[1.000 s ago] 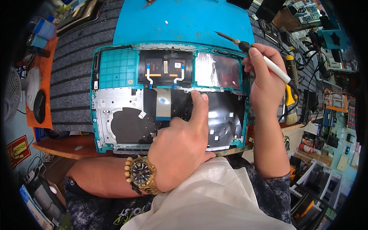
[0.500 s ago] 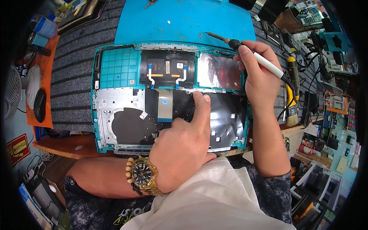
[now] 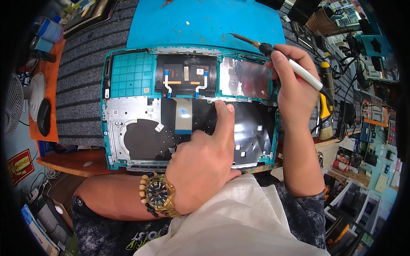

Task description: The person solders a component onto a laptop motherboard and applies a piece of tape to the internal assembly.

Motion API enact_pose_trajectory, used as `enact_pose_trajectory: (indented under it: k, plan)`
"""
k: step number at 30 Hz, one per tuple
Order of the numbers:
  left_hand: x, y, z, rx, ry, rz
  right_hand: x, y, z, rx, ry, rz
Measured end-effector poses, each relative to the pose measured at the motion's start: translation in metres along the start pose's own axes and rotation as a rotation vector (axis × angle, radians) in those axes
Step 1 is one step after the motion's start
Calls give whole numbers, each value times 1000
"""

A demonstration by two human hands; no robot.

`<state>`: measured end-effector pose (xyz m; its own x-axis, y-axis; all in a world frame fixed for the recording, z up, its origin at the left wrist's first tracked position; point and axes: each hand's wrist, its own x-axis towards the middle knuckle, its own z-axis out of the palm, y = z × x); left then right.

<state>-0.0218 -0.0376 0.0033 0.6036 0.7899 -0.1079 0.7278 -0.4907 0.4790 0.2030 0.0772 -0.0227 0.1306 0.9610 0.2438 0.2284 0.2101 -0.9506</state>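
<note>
Along the desk's (image 3: 81, 98) near edge, a teal laptop casing (image 3: 203, 113) is lying; the left hand (image 3: 200, 155), two fingers (image 3: 223, 119) extended, is touching its middle strip (image 3: 243, 100); the right hand (image 3: 294, 96) is gripping a white-handled soldering iron (image 3: 305, 74).

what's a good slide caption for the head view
Right hand holding a soldering iron, left hand resting on a teal laptop case.

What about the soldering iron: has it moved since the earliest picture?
Yes: the soldering iron in the right hand now reaches farther left, judged against the blue mat.
</note>
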Motion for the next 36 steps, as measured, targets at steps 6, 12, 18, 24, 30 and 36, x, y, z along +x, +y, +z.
enact_pose_trajectory:
  k: [6, 12, 18, 24, 30, 36]
  plan:
    - [0, 1, 0, 0, -4, -17, -46, -23, -30, 55, -53, -15]
    - [1, 5, -2, 33, -27, -42, -97, -27, -47, 137, -85, 120]
    - [2, 5, -2, 22, -27, -56, -106, -17, -50, 49, -97, 142]
    - [2, 4, -1, 27, -29, -44, -106, -17, -48, 27, -100, 118]
    - [2, 3, 0, 24, -25, -41, -107, -18, -48, 15, -120, 113]
    - [1, 3, -1, 17, -28, -45, -107, -18, -47, 1, -120, 119]
